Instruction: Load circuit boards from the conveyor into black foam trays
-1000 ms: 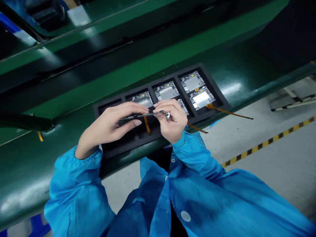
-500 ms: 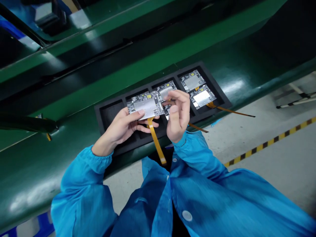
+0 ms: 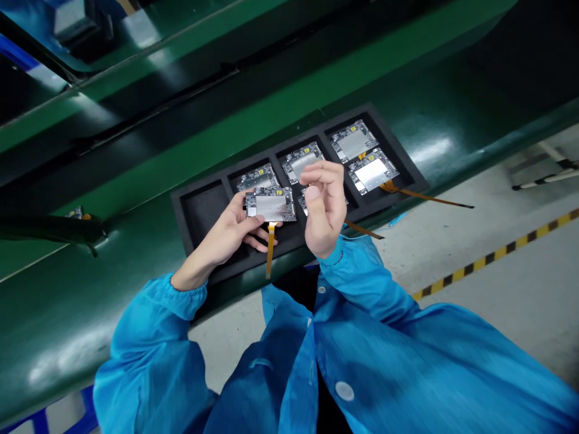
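A circuit board (image 3: pixel 274 206) with a silver metal plate is in the person's left hand (image 3: pixel 226 234), raised over the second compartment from the left of a black tray (image 3: pixel 180 211). The left hand pinches its lower left corner, thumb on top and other fingers beneath; one orange ribbon cable (image 3: pixel 270 252) hangs from its lower edge. The right hand (image 3: pixel 326 211) is just beside the board, apart from it, fingers curled toward the thumb; whether they pinch anything small cannot be told.

The tray has four compartments. Five more boards show in it: one (image 3: pixel 259 178) in the second compartment, two in the third, the lower one (image 3: pixel 304 198) partly hidden by the right hand, and two (image 3: pixel 373 173) in the fourth. Two long ribbon cables (image 3: pixel 436 199) extend past the tray's near edge. Five small yellow labels (image 3: pixel 279 192) are visible, one on the held board and four on those in the tray; their print is too small to read.

The tray lies on a green desk (image 3: pixel 452 111). The person wears a blue coat (image 3: pixel 384 361); yellow-and-black striped tape (image 3: pixel 497 256) crosses the floor (image 3: pixel 520 295).
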